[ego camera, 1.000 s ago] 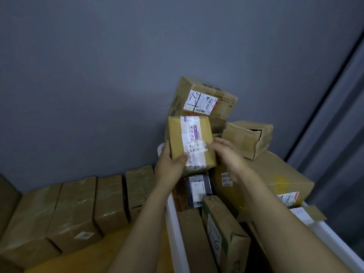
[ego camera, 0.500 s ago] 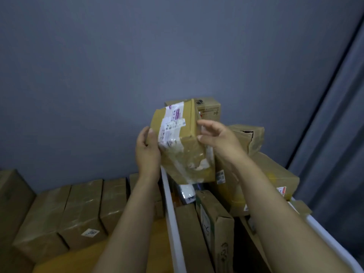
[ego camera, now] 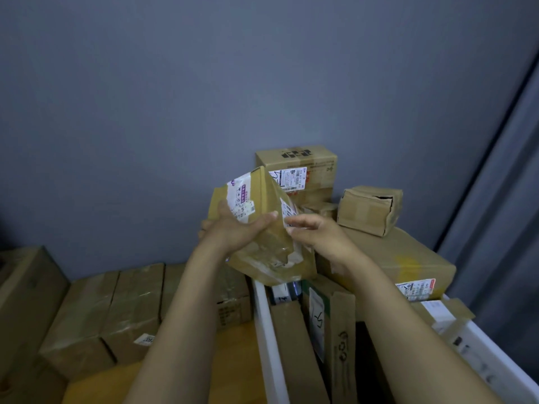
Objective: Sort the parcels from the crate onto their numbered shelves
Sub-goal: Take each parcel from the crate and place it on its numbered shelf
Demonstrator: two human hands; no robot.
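Observation:
A small taped cardboard parcel (ego camera: pixel 271 252) with a white and purple label is tilted in the air above the left rim of the white crate (ego camera: pixel 264 325). My left hand (ego camera: pixel 233 231) grips it from below and the left, thumb across the label. My right hand (ego camera: pixel 318 234) is at its right side, fingers spread and touching the label edge. The crate holds several more parcels: a labelled box (ego camera: pixel 303 167) on top at the back, a small dented box (ego camera: pixel 370 209), a large box (ego camera: pixel 408 263) and upright flat ones (ego camera: pixel 335 325).
A row of taped boxes (ego camera: pixel 116 304) stands against the grey wall to the left of the crate. A yellow-brown surface (ego camera: pixel 233 351) lies in front of them. A grey curtain (ego camera: pixel 501 199) hangs on the right.
I lifted the small parcel out of the crate and turned it. It now tilts further, my left hand has shifted under it, and my right hand has loosened.

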